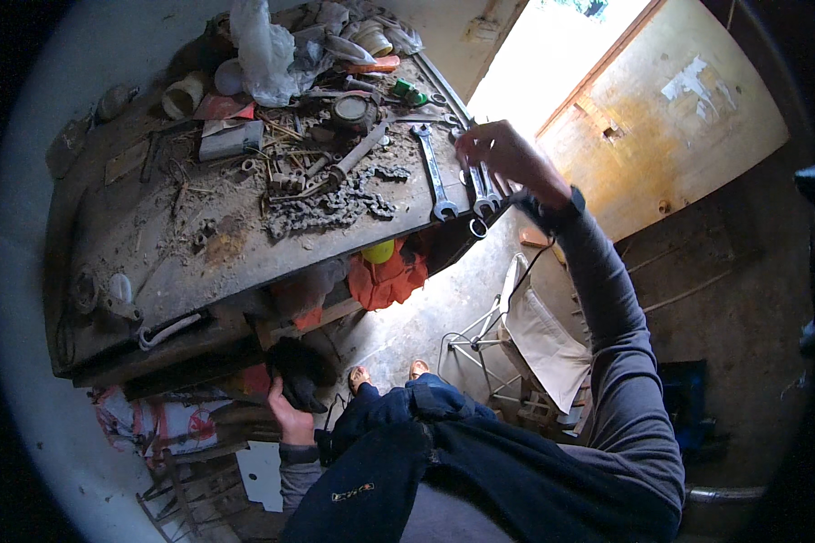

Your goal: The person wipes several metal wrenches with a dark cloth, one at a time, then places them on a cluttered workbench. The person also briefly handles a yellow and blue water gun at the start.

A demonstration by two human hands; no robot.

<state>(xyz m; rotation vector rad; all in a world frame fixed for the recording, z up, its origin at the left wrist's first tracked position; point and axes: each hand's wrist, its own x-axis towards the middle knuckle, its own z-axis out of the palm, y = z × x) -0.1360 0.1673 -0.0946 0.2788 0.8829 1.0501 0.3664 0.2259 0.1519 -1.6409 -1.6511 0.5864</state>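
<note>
My right hand (492, 153) reaches over the right end of a dirty workbench (244, 285), its fingers bent above several wrenches (479, 190); whether it grips one cannot be told. Just left of these lies a separate open-ended wrench (435, 173). Low at the left, in front of the bench, my left hand (291, 410) holds a black cloth-like item (302, 373). A roller chain (339, 203) lies in a heap on the bench, with a metal rod (363, 153) and a round dial-like part (353, 110) behind it.
Plastic bags (265, 61) and a grey box (231, 140) occupy the back of the bench. An orange bag (387, 275) hangs below its front edge. A folding chair (547, 339) stands on the floor at the right, a cable beside it. A door (665, 108) stands ajar beyond.
</note>
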